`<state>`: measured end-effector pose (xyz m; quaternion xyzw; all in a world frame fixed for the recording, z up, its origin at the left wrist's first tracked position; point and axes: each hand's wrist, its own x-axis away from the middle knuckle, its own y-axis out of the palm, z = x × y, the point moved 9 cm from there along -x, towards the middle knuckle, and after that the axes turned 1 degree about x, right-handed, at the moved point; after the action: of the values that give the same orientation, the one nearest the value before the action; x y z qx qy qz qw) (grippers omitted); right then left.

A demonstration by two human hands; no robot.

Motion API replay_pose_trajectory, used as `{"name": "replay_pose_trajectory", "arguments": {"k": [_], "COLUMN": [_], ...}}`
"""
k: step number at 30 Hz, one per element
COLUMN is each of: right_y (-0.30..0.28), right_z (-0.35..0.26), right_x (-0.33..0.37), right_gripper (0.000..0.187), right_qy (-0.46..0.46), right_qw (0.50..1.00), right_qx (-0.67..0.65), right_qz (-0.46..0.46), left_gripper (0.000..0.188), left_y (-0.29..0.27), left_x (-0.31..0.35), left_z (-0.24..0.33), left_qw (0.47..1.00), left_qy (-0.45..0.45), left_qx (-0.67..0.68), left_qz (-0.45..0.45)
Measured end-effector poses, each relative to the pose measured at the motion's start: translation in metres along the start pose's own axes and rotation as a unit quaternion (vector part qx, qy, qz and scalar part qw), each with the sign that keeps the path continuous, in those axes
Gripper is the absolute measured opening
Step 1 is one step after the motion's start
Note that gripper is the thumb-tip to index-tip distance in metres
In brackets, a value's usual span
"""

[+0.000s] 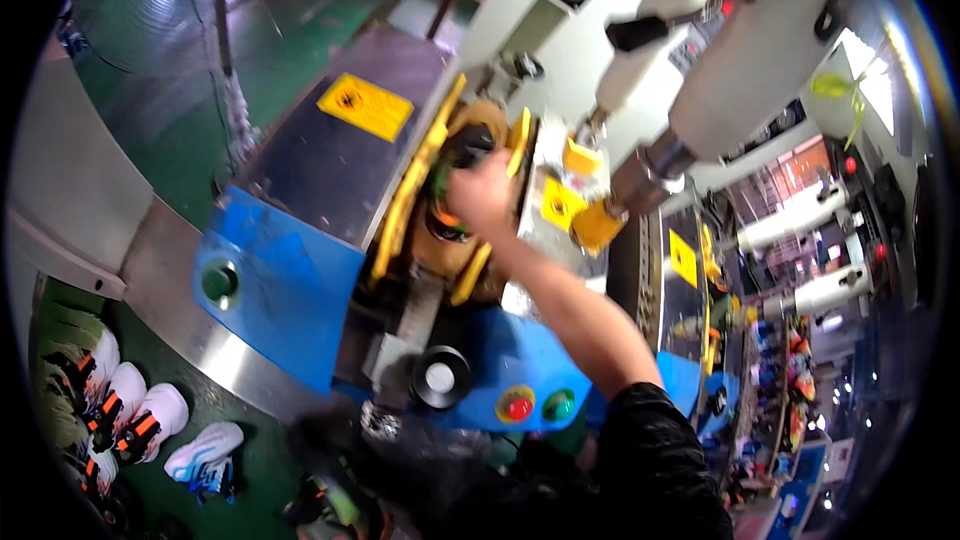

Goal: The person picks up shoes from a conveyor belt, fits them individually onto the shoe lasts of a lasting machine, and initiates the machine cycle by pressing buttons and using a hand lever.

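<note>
Sleeve: black (pixel 655 460), near edge, right of centre; bare forearm (pixel 585 325) runs far-left from it.
Right hand: (pixel 482 195) against the shoe's right side; blurred, can't tell if it's gripping or only touching.
Left hand: out of view, state can't be told.
Shoe: dark, green and orange accents (pixel 440 192), on tan pad (pixel 437 253), between yellow bars (pixel 413 188).
Knob: black, pale centre (pixel 440 380), near the pad.
Panel: blue (pixel 520 348), red button (pixel 516 405) left of green one (pixel 559 404).
Floor: green (pixel 262 448), white shoes (pixel 153 422) near left.
</note>
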<state>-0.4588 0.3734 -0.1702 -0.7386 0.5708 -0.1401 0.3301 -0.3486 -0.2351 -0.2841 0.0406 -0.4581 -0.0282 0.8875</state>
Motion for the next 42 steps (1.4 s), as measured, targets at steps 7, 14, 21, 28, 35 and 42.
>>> {"name": "replay_pose_trajectory", "arguments": {"k": [7,14,21,28,35,42], "right_y": [0.005,-0.067,-0.191,-0.206,-0.189,-0.041], "right_z": [0.017,-0.034,0.120,0.107,0.151,0.138], "right_x": [0.017,0.130,0.328,0.433,0.570,0.573], "right_gripper": [0.058,0.067,0.079,0.047,0.027,0.035], "right_qy": [0.035,-0.346,-0.290,-0.203,0.040,-0.065], "right_qw": [0.996,0.920,0.858,0.919,0.749,0.754], "right_qx": [0.062,0.138,0.317,-0.146,-0.245,-0.154], "right_qz": [-0.048,-0.118,-0.281,-0.305,-0.614,-0.636], "left_gripper": [0.067,0.072,0.062,0.049,0.054,0.071], "left_y": [0.042,0.039,0.029,0.011,-0.151,-0.346], "left_x": [-0.036,-0.042,-0.018,0.097,0.185,0.140], "left_z": [-0.109,-0.079,-0.098,-0.142,-0.168,-0.235], "left_qw": [0.928,0.847,0.982,0.955,0.938,0.891], "left_qy": [0.222,0.433,0.112,0.083,0.192,0.259], "left_qx": [-0.253,-0.280,0.097,0.258,0.280,-0.047], "left_qz": [-0.159,-0.130,-0.116,-0.121,0.063,0.369]}}
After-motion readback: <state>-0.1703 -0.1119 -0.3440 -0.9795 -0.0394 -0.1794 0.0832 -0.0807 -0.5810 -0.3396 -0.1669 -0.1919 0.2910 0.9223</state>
